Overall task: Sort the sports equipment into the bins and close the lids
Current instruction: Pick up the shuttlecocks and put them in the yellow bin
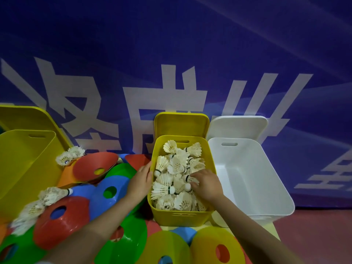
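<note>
three bins stand open against the blue banner [190, 44]: a large yellow bin [24, 164] at left, a small yellow bin [182, 216] in the middle, a white bin [266, 187] at right (two lids, one yellow [181, 123], one white [238, 126], lean upright behind the latter two). the small yellow bin is heaped with white feather shuttlecocks [177, 168], too many to count. the right hand [205, 185] reaches in, fingers curled on one shuttlecock. the left hand [142, 180] lies flat against that bin's outer wall, fingers straight. about four worn shuttlecocks [70, 155] lie among a dozen or so coloured disc cones [95, 166] on the floor.
</note>
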Available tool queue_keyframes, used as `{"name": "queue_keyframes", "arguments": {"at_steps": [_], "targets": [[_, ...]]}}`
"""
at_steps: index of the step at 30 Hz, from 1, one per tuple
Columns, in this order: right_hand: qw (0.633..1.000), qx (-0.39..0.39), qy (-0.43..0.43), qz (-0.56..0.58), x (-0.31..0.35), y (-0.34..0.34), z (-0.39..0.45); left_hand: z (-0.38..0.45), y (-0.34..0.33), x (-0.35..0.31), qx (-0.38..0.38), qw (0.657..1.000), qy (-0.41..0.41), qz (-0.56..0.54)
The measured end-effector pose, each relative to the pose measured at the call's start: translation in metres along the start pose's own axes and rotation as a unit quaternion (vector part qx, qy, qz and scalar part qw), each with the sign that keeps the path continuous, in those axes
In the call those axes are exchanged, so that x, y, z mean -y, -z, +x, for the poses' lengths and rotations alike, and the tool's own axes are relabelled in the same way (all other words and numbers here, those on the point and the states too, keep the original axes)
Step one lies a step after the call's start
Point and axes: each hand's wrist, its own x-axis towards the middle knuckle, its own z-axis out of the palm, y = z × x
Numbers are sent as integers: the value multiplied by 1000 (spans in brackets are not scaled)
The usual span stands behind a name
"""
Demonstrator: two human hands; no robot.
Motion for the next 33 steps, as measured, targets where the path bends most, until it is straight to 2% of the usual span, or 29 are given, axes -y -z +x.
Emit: {"name": "queue_keyframes", "arguments": {"at_steps": [2,6,8,12,15,20,25,28,31,33], "targets": [[999,-7,-10,-40,1,-3,2,-6,-5,2,6,999,13,-33],[995,18,-28,-90,6,-2,0,-8,-8,4,-41,999,8,-24],[996,34,-29,-80,9,-1,-2,-6,-6,8,-23,999,9,-39],[999,-13,-39,-22,14,3,-4,-9,9,23,47,995,-26,-85],[999,-39,-31,-3,36,8,2,-7,30,53,49,996,-26,-69],[993,-79,18,88,114,7,35,3,88,117,29,999,-19,-34],[987,-20,72,141,207,-23,71,-2,152,179,-45,998,-9,36],[984,4,87,155,254,-53,87,-18,181,224,-72,992,34,101],[981,43,101,158,292,-87,99,-34,197,257,-33,979,90,178],[980,73,93,162,314,-107,103,-41,199,269,16,973,145,181]]}}
